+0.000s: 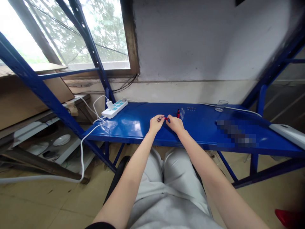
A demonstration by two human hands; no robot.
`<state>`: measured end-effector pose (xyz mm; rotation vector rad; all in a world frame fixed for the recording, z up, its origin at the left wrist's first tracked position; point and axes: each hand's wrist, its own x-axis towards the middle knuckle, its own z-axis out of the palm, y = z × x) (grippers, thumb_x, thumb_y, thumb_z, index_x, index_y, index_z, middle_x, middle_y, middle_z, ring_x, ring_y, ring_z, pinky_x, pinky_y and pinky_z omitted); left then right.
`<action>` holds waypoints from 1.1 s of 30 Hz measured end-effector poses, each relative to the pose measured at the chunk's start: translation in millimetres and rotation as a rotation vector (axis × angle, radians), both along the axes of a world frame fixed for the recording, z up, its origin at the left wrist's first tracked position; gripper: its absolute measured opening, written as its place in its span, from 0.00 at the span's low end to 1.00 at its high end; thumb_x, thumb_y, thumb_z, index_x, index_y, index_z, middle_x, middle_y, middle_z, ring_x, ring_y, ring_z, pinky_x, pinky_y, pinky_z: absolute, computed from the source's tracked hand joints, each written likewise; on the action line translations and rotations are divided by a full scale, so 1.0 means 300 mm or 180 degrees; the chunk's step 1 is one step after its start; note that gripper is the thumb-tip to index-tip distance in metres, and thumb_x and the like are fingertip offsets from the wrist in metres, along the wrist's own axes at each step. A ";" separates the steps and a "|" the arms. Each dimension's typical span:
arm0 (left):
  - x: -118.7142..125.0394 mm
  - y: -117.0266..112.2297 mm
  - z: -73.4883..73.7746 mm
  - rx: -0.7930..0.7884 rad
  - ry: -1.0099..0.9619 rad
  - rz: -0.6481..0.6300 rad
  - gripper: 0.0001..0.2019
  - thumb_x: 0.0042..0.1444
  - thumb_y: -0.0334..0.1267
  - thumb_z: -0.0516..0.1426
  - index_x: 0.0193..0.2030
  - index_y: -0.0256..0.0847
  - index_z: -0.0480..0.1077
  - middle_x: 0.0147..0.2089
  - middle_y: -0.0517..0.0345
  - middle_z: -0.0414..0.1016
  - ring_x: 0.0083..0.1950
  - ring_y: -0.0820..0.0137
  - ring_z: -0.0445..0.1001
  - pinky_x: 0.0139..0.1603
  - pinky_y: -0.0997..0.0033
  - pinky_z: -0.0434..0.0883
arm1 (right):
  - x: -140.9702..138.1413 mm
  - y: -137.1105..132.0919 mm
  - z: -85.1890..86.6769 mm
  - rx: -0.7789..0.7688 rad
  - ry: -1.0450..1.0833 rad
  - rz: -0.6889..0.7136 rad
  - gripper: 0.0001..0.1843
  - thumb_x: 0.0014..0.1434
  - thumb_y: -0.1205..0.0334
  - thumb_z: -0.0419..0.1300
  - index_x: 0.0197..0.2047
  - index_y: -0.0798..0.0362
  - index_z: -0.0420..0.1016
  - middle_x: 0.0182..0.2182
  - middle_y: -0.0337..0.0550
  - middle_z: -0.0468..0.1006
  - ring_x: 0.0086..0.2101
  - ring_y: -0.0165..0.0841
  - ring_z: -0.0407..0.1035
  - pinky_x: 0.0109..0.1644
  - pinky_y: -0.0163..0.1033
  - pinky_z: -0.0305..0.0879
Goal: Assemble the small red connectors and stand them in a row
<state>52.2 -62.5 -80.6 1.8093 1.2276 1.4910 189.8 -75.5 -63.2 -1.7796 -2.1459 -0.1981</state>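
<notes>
Over the front half of the blue table, my left hand and my right hand meet with fingers pinched. Between their fingertips is a small, slim red piece, gripped from both sides; its exact kind is too small to tell. Just beyond my right hand lie small red and black pieces, partly hidden by that hand. Beside them is a group of clear, tube-like pieces. Farther back, several tiny metallic pieces are set out in a row.
A white power strip with a plug and cables occupies the blue table's left end. To the right are a clear cup, a blurred-out dark object and a white flat object. Blue frame posts rise at both ends.
</notes>
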 end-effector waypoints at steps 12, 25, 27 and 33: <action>-0.009 -0.002 0.010 -0.0067 0.0033 -0.0018 0.08 0.49 0.38 0.56 0.33 0.37 0.72 0.30 0.57 0.74 0.26 0.76 0.67 0.30 0.76 0.66 | -0.007 -0.001 -0.016 0.0257 0.0259 0.0401 0.16 0.60 0.56 0.46 0.44 0.52 0.68 0.32 0.44 0.77 0.30 0.32 0.70 0.29 0.32 0.52; -0.009 0.009 0.000 -0.0258 0.0177 -0.0022 0.09 0.47 0.40 0.57 0.30 0.36 0.72 0.24 0.58 0.72 0.25 0.75 0.68 0.29 0.75 0.65 | -0.008 -0.010 -0.009 0.0328 0.0382 0.0543 0.15 0.59 0.57 0.47 0.45 0.51 0.69 0.32 0.42 0.77 0.30 0.31 0.70 0.29 0.32 0.53; -0.010 0.011 -0.002 -0.0252 0.0187 0.0010 0.08 0.47 0.40 0.57 0.30 0.36 0.72 0.24 0.58 0.72 0.25 0.75 0.68 0.30 0.75 0.65 | -0.007 -0.007 -0.011 0.0305 0.0385 0.0563 0.15 0.59 0.57 0.47 0.46 0.51 0.68 0.32 0.42 0.77 0.30 0.31 0.69 0.29 0.32 0.53; -0.007 0.011 0.000 -0.0212 0.0105 0.0154 0.07 0.48 0.39 0.57 0.29 0.37 0.71 0.24 0.59 0.71 0.25 0.75 0.67 0.29 0.75 0.65 | -0.008 -0.009 -0.002 0.0112 0.0341 0.0490 0.16 0.59 0.57 0.47 0.48 0.50 0.67 0.33 0.41 0.77 0.30 0.32 0.70 0.28 0.32 0.53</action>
